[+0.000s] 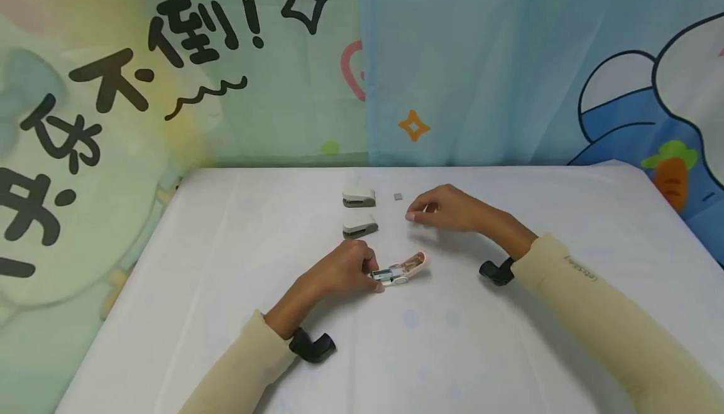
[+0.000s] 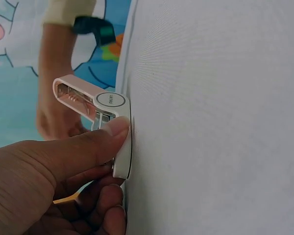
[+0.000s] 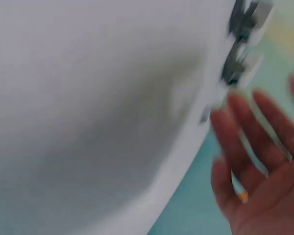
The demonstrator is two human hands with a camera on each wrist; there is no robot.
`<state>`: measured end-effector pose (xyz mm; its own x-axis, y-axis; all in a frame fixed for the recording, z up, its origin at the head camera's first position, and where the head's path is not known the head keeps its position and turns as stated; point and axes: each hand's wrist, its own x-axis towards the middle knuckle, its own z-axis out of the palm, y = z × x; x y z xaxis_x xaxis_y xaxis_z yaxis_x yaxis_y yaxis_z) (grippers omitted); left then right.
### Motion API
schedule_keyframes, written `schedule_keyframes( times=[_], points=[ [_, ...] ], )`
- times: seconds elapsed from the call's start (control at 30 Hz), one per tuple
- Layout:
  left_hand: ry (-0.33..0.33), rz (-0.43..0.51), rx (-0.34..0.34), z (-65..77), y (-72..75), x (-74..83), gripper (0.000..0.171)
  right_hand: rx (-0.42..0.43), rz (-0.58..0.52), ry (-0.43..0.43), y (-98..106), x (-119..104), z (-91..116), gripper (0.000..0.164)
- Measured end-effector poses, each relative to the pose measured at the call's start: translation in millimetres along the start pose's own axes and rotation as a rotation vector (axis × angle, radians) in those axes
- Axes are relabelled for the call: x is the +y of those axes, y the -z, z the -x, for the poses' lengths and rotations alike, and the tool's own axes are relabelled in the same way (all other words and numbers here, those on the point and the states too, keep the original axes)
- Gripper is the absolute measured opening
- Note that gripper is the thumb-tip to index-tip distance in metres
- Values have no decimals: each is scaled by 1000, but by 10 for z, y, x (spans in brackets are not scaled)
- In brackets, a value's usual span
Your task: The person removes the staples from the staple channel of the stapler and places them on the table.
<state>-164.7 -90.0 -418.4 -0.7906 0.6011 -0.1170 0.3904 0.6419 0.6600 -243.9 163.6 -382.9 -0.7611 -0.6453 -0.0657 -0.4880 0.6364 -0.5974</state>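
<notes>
My left hand [image 1: 352, 268] pinches the white base of a pink-and-white stapler [image 1: 415, 264] between thumb and fingers. Its top is swung up, so the metal magazine shows in the head view. In the left wrist view, the stapler [image 2: 110, 100] has its pink lid raised, with the thumb pressing on the base. Farther back, my right hand [image 1: 449, 208] hovers over the table with nothing in it; the right wrist view shows its fingers [image 3: 257, 132] spread and blurred. A small grey piece [image 1: 398, 196], perhaps a strip of staples, lies just beyond that hand.
Two white-and-grey staplers, one farther back [image 1: 359, 198] and one nearer [image 1: 359, 227], stand left of the grey piece. A white cloth covers the table [image 1: 486, 351]. A printed curtain [image 1: 475, 62] hangs behind its back edge.
</notes>
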Motion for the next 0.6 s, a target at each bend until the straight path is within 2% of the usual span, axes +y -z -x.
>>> schedule_keyframes(
  times=[0.07, 0.13, 0.23, 0.6],
  points=[
    [2, -2, 1, 1, -3, 6, 19, -113, -106, 73, -30, -97, 99, 25],
    [4, -3, 6, 7, 1, 6, 19, -214, -172, 105, -64, -175, 179, 28],
    [4, 1, 16, 22, 11, -5, 19, -277, -193, 128, -109, -238, 261, 28],
    [27, 0, 8, -1, -33, -13, 18, -169, -122, 150, -194, -217, 492, 23]
  ],
)
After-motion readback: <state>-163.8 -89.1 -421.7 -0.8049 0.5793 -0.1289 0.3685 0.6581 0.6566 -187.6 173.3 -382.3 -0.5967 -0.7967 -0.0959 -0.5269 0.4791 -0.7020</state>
